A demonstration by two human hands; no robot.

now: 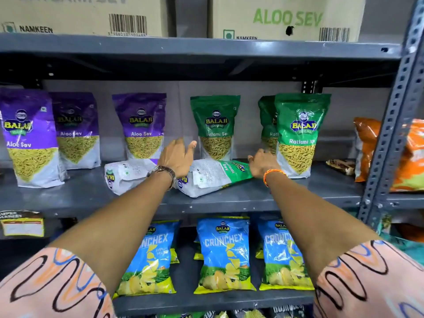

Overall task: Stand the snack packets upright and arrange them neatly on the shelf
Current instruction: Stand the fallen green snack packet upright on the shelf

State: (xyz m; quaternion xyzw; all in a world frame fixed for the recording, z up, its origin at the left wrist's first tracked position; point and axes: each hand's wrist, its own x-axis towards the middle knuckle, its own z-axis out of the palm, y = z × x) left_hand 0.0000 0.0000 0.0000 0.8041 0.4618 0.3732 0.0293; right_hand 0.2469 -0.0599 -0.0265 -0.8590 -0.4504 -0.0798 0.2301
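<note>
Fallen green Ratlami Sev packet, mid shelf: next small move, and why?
Probably close both hands on it and tip it upright. The green Ratlami Sev packet lies flat on the shelf; the left hand hovers open over its white end, and the right hand is at its green end.

Shop, probably grocery, stocked metal shelf [298,196], price label [22,223]

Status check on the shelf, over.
Left hand open, right hand on the fallen green packet. Purple packet also down. Nothing blocking.
</note>
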